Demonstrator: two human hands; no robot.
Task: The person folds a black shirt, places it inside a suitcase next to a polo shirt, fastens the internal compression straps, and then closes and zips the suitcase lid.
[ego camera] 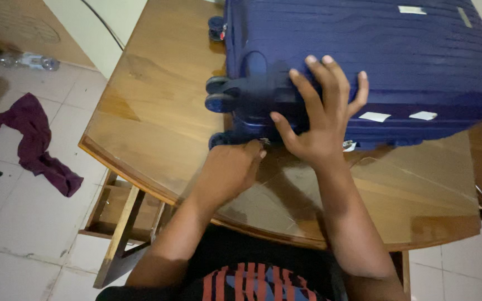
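Head view: the right hand (323, 120) lies spread flat, fingers fanned, pressing on the ribbed shell of a dark blue hard suitcase (397, 61) lying at twelve o'clock on the table. The left hand (231, 170) is curled at the case's near edge, seemingly pinching a zipper pull, though the blur hides it. The glossy wooden table (157, 117) has a rounded rim. Black wheels (218, 95) jut out at ten o'clock. A maroon cloth (32, 142) lies crumpled on pale floor tiles at nine o'clock.
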